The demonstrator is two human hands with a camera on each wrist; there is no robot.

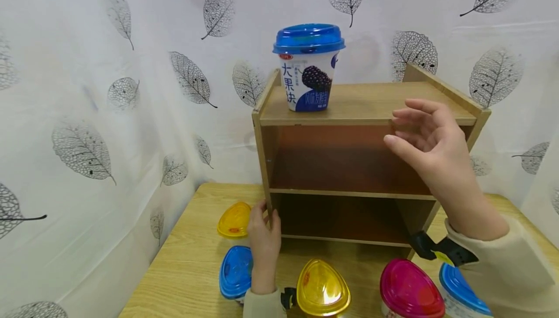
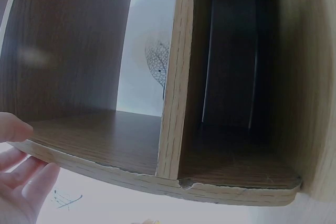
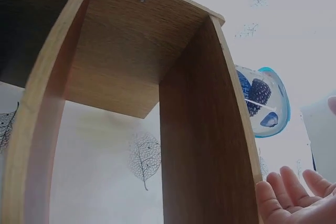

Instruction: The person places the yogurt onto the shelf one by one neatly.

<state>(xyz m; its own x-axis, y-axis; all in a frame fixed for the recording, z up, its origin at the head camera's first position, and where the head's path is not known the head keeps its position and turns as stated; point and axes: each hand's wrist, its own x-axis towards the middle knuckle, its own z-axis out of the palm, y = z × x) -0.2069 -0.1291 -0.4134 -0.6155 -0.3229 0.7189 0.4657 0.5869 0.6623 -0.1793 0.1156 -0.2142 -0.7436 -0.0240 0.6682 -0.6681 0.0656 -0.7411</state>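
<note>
A small wooden shelf [image 1: 349, 193] stands on the table. My left hand [image 1: 264, 245] holds the front edge of its left side panel low down; in the left wrist view the thumb [image 2: 14, 128] lies inside the panel and the fingers outside. On the left of the shelf's top board stands an upright yogurt cup [image 1: 308, 70] with a blue lid and a blackberry picture. My right hand [image 1: 436, 145] is raised before the top board's right part, its fingers loosely bent and nothing in them. In the right wrist view, the cup [image 3: 265, 103] is apart from that hand.
More lidded cups stand on the table [image 1: 174, 269]: a yellow one [image 1: 234, 219] and a blue one [image 1: 236, 272] by my left arm, another yellow one [image 1: 323, 287] in front, then a pink one [image 1: 410, 289] and a blue one [image 1: 463, 289] near my right sleeve. A leaf-patterned curtain [image 1: 144, 138] hangs behind.
</note>
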